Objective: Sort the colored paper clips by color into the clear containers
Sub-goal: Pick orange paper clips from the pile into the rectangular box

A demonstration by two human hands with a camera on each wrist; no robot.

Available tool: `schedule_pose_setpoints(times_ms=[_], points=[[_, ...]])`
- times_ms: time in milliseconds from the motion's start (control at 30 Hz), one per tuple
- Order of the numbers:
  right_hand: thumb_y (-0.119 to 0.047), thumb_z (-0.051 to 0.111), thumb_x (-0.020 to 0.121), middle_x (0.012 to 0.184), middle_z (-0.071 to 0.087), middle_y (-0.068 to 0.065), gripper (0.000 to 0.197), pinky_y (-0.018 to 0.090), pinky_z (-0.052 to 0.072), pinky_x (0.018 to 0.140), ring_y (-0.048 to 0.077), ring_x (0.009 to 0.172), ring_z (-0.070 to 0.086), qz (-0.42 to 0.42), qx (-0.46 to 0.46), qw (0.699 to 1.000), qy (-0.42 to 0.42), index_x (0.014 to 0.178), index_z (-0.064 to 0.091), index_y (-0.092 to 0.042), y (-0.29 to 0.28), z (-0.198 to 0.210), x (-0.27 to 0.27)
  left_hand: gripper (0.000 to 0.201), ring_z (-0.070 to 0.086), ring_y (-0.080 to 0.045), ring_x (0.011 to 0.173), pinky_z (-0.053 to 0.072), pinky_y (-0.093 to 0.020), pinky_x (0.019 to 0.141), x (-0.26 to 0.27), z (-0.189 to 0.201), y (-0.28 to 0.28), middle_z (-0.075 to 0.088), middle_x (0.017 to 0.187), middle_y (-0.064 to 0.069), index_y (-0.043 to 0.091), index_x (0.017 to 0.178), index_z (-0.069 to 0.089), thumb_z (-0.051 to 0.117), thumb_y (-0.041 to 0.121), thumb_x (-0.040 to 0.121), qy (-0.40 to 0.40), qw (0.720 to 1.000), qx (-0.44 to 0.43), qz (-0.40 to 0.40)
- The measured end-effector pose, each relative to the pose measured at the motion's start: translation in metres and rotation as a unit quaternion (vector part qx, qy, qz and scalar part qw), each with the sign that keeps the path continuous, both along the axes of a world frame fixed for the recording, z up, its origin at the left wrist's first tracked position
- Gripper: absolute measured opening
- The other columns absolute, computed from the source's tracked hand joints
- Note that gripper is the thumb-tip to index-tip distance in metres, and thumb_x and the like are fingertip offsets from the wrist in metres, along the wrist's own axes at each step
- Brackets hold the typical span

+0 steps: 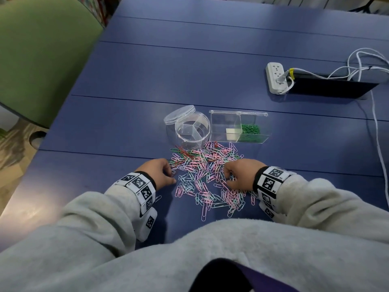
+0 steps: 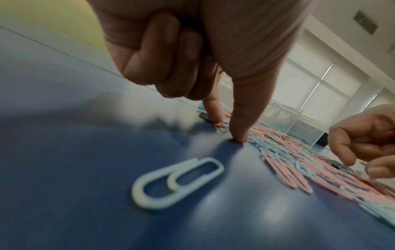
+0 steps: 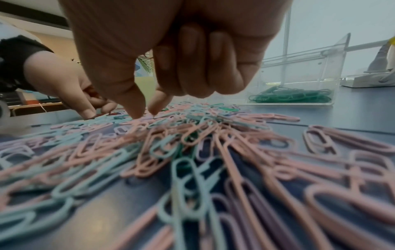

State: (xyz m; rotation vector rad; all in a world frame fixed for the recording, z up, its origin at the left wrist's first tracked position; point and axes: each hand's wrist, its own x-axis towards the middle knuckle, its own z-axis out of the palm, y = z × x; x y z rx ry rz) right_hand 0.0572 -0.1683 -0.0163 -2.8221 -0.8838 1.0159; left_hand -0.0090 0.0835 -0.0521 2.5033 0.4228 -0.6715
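A loose heap of paper clips [image 1: 207, 178], mostly pink and pale blue with some green and red, lies spread on the blue tabletop [image 1: 126, 85] just in front of the round divided container [image 1: 192, 131], whose sections look empty. Right of that container stands the rectangular clear box [image 1: 239, 128], already holding a bundle of green clips [image 1: 250, 131]. The left hand [image 1: 160, 172] works the heap's left edge: its forefinger and thumb point down to the tabletop with the other fingers [image 2: 153, 55] curled into the palm, and whether it has a clip pinched I cannot tell. The right hand [image 1: 239, 172] is at the heap's right side, thumb and forefinger tips nearly closed on the pile, though no clip is plainly held. One pale blue clip [image 2: 175, 182] lies alone beside the left hand. To do this step well, it seems wise to chase one color at a time, slide a clip free of its neighbours before lifting since they tangle, and gather several before carrying them to a section.
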Motion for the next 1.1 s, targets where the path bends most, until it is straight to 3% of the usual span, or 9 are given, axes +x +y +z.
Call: schedule_pose_setpoints(times_ms=[167, 267, 400, 533, 800, 933, 1100], points=[[-0.033, 0.057, 0.087, 0.071, 0.044, -0.016, 0.018, 0.025, 0.041, 0.065, 0.012, 0.077, 0.051, 0.002, -0.004, 1.000, -0.012, 0.104, 0.053, -0.031, -0.009, -0.003, -0.001, 0.026, 0.056, -0.013, 0.079, 0.047, -0.028, 0.072, -0.003, 0.003, -0.001, 0.059, 0.081, 0.008, 0.027, 0.075, 0.053, 0.075, 0.040, 0.073, -0.017, 0.999, 0.028, 0.013], [-0.037, 0.054, 0.090, 0.086, 0.054, -0.014, 0.020, 0.026, 0.044, 0.067, 0.013, 0.080, 0.052, 0.007, -0.011, 1.000, -0.014, 0.109, 0.052, -0.032, -0.017, 0.000, 0.000, 0.026, 0.057, -0.015, 0.083, 0.048, -0.029, 0.074, -0.006, 0.003, 0.000, 0.057, 0.082, 0.009, 0.029, 0.076, 0.051, 0.074, 0.041, 0.074, -0.019, 0.999, 0.034, 0.025], [-0.042, 0.052, 0.091, 0.090, 0.049, -0.012, 0.024, 0.026, 0.044, 0.070, 0.012, 0.083, 0.049, 0.021, -0.027, 0.999, -0.016, 0.112, 0.053, -0.031, -0.020, 0.002, 0.001, 0.019, 0.057, -0.016, 0.088, 0.050, -0.031, 0.082, -0.005, 0.002, -0.001, 0.057, 0.087, 0.008, 0.030, 0.082, 0.055, 0.073, 0.036, 0.077, -0.025, 0.999, 0.027, 0.032], [-0.040, 0.053, 0.090, 0.090, 0.054, -0.009, 0.024, 0.027, 0.043, 0.069, 0.014, 0.081, 0.051, 0.020, -0.037, 0.999, -0.018, 0.112, 0.051, -0.030, -0.024, 0.002, 0.001, 0.014, 0.058, -0.016, 0.092, 0.050, -0.032, 0.085, -0.002, 0.005, -0.002, 0.060, 0.093, 0.007, 0.033, 0.080, 0.056, 0.070, 0.032, 0.080, -0.023, 0.999, 0.028, 0.024], [-0.041, 0.051, 0.091, 0.092, 0.056, -0.009, 0.020, 0.026, 0.042, 0.066, 0.014, 0.081, 0.051, 0.058, -0.044, 0.997, -0.011, 0.110, 0.051, -0.032, -0.015, 0.004, -0.002, 0.010, 0.056, -0.015, 0.086, 0.049, -0.028, 0.081, -0.001, 0.006, -0.005, 0.058, 0.087, 0.007, 0.030, 0.081, 0.058, 0.068, 0.030, 0.082, -0.022, 0.999, 0.027, 0.020], [-0.038, 0.054, 0.090, 0.095, 0.060, -0.007, 0.015, 0.026, 0.042, 0.065, 0.015, 0.083, 0.052, 0.076, -0.071, 0.995, 0.001, 0.104, 0.052, -0.031, -0.010, 0.002, 0.001, 0.008, 0.055, -0.014, 0.084, 0.048, -0.027, 0.080, -0.001, 0.007, -0.005, 0.056, 0.084, 0.008, 0.029, 0.082, 0.058, 0.066, 0.031, 0.083, -0.014, 0.999, 0.041, 0.000], [-0.033, 0.056, 0.091, 0.085, 0.054, -0.009, 0.008, 0.025, 0.034, 0.062, 0.014, 0.082, 0.051, 0.096, -0.097, 0.990, 0.022, 0.092, 0.049, -0.028, -0.007, 0.001, 0.005, 0.010, 0.057, -0.016, 0.080, 0.048, -0.028, 0.076, -0.002, 0.009, -0.009, 0.058, 0.080, 0.006, 0.026, 0.076, 0.056, 0.064, 0.029, 0.082, -0.004, 0.998, 0.046, -0.042]])
